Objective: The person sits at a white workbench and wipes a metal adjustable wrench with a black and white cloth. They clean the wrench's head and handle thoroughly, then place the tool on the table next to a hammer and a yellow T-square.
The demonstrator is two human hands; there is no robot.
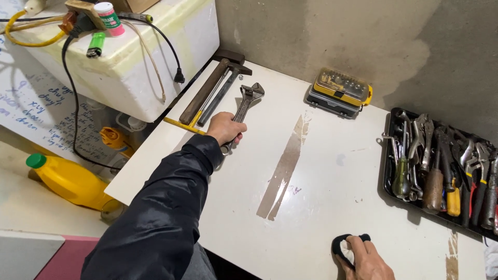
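Left hand (224, 127) had its fingers wrapped round the handle of the adjustable wrench (244, 110), lying near the desk's (332, 176) far left corner. Steel: judged heavy, rigid; handle grip suits. Right hand (365, 259) clutched a dark cloth (342, 242).

A white table (332, 176) with a brown worn streak down its middle stands against a bare grey concrete wall (363, 36), stained darker at far right. Left of the table, a white foam box (129, 67) sits above a pale floor (31, 212). Light is soft and even.
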